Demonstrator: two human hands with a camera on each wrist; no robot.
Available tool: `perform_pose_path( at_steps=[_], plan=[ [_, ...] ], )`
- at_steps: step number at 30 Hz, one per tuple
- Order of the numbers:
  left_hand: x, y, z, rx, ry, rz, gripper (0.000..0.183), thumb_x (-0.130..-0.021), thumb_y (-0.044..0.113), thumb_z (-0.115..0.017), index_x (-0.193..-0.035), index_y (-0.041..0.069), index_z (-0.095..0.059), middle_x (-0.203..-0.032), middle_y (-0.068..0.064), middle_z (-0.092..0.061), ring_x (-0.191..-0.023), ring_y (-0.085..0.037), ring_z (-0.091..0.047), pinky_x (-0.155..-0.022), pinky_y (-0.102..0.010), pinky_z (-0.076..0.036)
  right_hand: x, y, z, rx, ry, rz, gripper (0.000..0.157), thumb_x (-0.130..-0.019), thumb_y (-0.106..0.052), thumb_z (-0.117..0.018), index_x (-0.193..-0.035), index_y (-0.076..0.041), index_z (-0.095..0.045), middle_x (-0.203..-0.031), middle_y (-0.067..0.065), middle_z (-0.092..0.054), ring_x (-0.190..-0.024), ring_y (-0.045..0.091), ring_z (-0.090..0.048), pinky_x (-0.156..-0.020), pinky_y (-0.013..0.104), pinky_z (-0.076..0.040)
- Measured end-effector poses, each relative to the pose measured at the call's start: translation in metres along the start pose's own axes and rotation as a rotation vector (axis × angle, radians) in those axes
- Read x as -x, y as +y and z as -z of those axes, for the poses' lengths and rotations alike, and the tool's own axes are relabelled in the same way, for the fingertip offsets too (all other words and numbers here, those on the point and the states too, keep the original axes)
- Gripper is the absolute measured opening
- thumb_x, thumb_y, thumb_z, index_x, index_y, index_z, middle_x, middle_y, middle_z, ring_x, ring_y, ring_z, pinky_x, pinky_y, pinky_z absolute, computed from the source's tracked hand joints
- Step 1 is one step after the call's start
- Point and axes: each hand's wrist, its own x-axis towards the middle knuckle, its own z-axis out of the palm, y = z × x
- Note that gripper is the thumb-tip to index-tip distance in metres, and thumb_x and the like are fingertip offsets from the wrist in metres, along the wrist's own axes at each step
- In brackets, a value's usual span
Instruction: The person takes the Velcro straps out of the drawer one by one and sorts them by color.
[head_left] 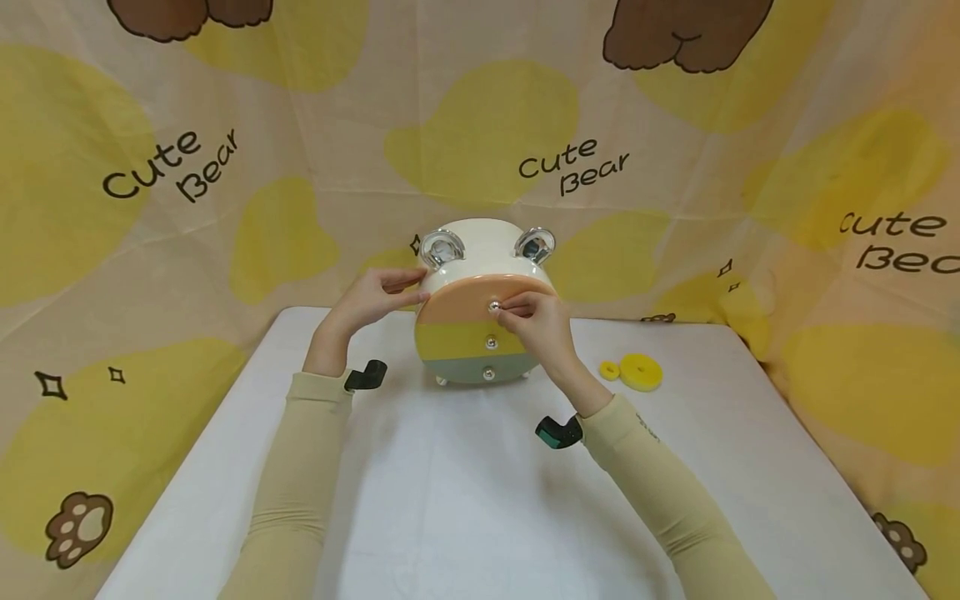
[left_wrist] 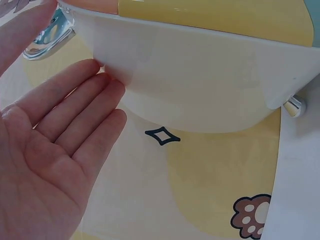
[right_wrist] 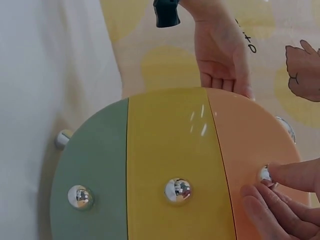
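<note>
A small rounded drawer cabinet (head_left: 483, 262) stands on short feet, with a white shell and a front striped orange, yellow and green. Each stripe bears a shiny silver knob, and the drawers look closed. My right hand (head_left: 543, 329) pinches the top knob (right_wrist: 266, 175) on the orange drawer (right_wrist: 245, 135) between thumb and fingers. On the cabinet's left side rests my left hand (head_left: 372, 298), its fingers fairly straight. In the left wrist view, the fingertips (left_wrist: 117, 87) meet the white shell. The yellow knob (head_left: 491, 342) and green knob (head_left: 489, 373) are untouched.
Two yellow rings (head_left: 641, 372), one large and one small, lie on the white table (head_left: 450, 500) to the right of the cabinet. Silver ear-shaped pieces (head_left: 442, 247) stick up from the cabinet's top. A patterned cloth (head_left: 480, 125) hangs right behind it.
</note>
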Motion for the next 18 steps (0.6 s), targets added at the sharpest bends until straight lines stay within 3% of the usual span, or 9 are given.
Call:
perform_pose_path(
  at_steps=[6,10,18],
  plan=[
    [0.015,0.025,0.001,-0.025,-0.017,0.003,0.056,-0.087,0.026,-0.069,-0.137,0.006,-0.051,-0.142,-0.012,-0.048,-0.131,-0.031,-0.046,-0.107,-0.047,-0.039,-0.001,0.000,-0.001,-0.012,-0.001,-0.008,0.019,-0.080,-0.023,-0.076,-0.087,-0.005,-0.072,-0.085,0.008,-0.072,-0.075,0.016,-0.069,-0.064,0.026,-0.057],
    [0.018,0.027,0.002,-0.033,-0.012,0.008,0.056,-0.087,0.027,-0.069,-0.136,0.007,-0.052,-0.142,-0.011,-0.049,-0.131,-0.030,-0.046,-0.107,-0.046,-0.039,0.000,0.000,-0.001,-0.032,0.000,0.002,0.020,-0.081,-0.022,-0.076,-0.089,-0.005,-0.072,-0.088,0.008,-0.071,-0.078,0.017,-0.069,-0.066,0.026,-0.057],
    [0.018,0.030,0.000,-0.044,-0.008,0.005,0.056,-0.087,0.028,-0.069,-0.136,0.007,-0.052,-0.142,-0.011,-0.048,-0.131,-0.030,-0.046,-0.107,-0.044,-0.040,0.006,0.009,-0.007,-0.040,0.060,0.110,0.021,-0.082,-0.023,-0.075,-0.092,-0.005,-0.072,-0.089,0.008,-0.072,-0.081,0.018,-0.069,-0.070,0.025,-0.058]
  ],
)
